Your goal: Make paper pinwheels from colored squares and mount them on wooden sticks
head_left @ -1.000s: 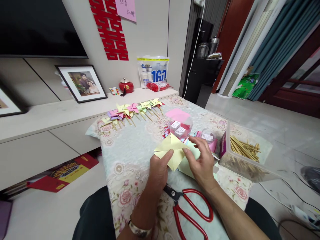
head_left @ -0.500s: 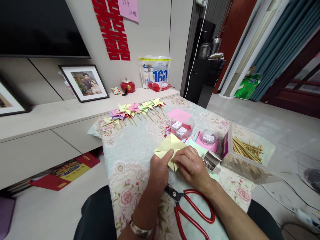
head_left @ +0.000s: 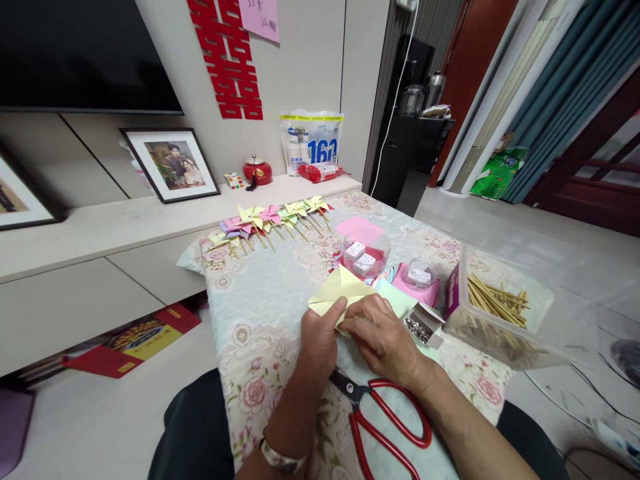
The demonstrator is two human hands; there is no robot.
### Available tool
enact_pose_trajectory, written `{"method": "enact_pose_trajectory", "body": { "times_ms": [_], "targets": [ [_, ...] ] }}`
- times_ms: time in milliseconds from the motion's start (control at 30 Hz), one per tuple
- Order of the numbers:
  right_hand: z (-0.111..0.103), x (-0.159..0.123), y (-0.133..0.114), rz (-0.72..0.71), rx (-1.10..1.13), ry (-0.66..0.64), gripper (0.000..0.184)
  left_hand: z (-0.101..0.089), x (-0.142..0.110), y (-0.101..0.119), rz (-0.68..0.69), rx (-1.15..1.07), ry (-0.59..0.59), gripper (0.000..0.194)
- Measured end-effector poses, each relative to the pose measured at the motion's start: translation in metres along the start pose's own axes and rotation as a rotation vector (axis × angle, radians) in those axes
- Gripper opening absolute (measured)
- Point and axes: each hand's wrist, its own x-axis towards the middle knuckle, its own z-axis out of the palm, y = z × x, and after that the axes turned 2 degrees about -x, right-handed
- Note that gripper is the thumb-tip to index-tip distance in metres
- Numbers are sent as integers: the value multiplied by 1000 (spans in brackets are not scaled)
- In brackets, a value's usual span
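Pinching part-folded yellow paper (head_left: 336, 289) in left hand (head_left: 321, 328) and right hand (head_left: 379, 331) grip; apparently unfinished, not visibly mounted, unlike stick-borne pinwheels (head_left: 271, 215) completed on worktop (head_left: 255, 283)

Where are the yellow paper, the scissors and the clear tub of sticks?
Yellow paper (head_left: 344, 287), head view: on its upper part.
Scissors (head_left: 355, 393), head view: on the black metal beside the pivot.
Clear tub (head_left: 480, 333), head view: on its near wall.

From afar I see the held paper (head_left: 342, 287) with scissors (head_left: 356, 398) before it, pinwheels (head_left: 270, 215) behind left, and sticks (head_left: 493, 303) (in a box (head_left: 452, 292)) right.
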Motion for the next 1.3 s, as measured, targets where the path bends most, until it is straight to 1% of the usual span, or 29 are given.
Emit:
{"method": "enact_pose_trajectory", "body": {
  "times_ms": [167,400,533,733,867,1033,1200,1300],
  "targets": [
    [0,0,0,-1,3,-29,34,0,-1,1,-25,-5,-15,39],
    [0,1,0,14,-23,-3,13,0,-1,-4,-16,-33,-52,30],
    [0,1,0,38,-10,34,14,0,-2,-4,-22,-26,-56,29],
    [-2,1,-1,95,-1,48,15,1,-2,-3,-33,-13,-74,26],
    [-2,2,-2,146,7,73,15,-2,-2,-6,-24,64,-103,27],
    [-2,1,0,224,-17,101,16,-5,-3,-7,0,179,-104,12],
    [-1,-1,1,306,-49,155,16,-4,-2,-9,8,221,-100,16],
    [-1,0,1,328,-71,188,15,-4,-1,-11,9,255,-101,15]
  ]
}}
